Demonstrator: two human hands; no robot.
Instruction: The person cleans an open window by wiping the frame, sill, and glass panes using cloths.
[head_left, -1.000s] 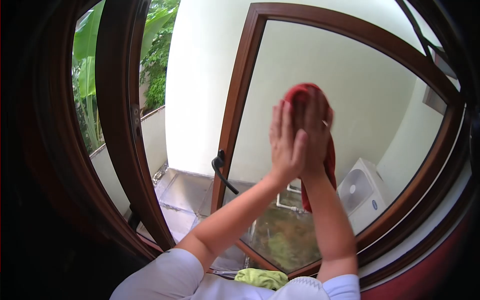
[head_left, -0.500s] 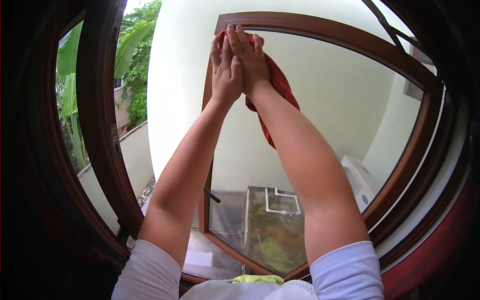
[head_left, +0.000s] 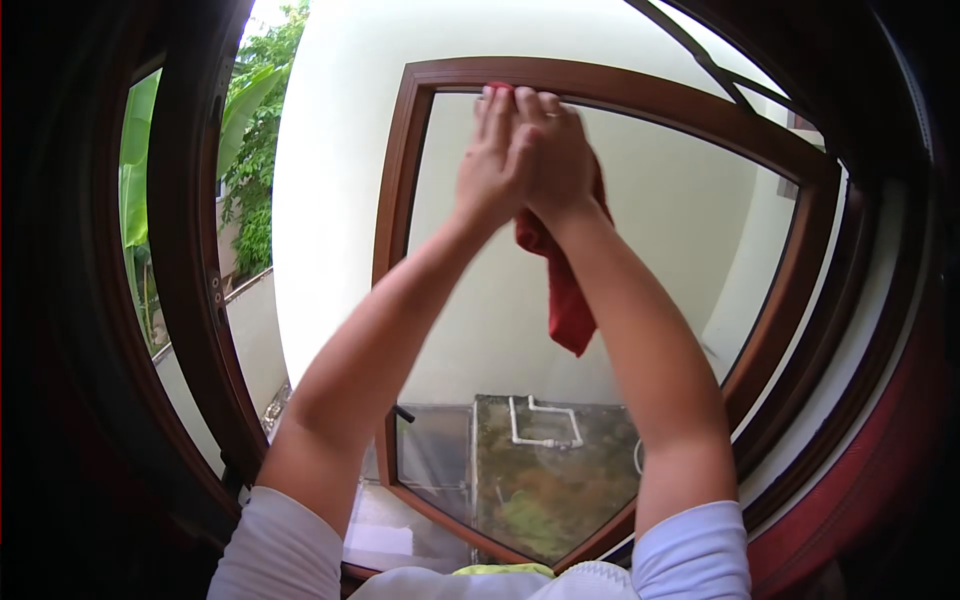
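Both arms reach up to the glass pane (head_left: 660,240) of a brown-framed window. My right hand (head_left: 560,155) presses a red cloth (head_left: 570,300) near the top edge of the pane, with the cloth's long end hanging below the wrist. Against its left side lies my left hand (head_left: 497,160), fingers stretched upward over the cloth's upper edge. Most of the bunched cloth is hidden behind the hands. The brown frame (head_left: 400,160) runs just above and to the left of them.
A dark window post (head_left: 185,230) stands at the left, with green plants (head_left: 250,180) beyond it. White pipes (head_left: 545,442) lie on the ground outside. A black handle (head_left: 403,413) shows beside my left forearm. Yellow-green fabric (head_left: 505,569) is at the bottom edge.
Both hands and the red cloth went from the pane's middle up to its upper left corner, then a little right along the top edge. The view has shifted too.
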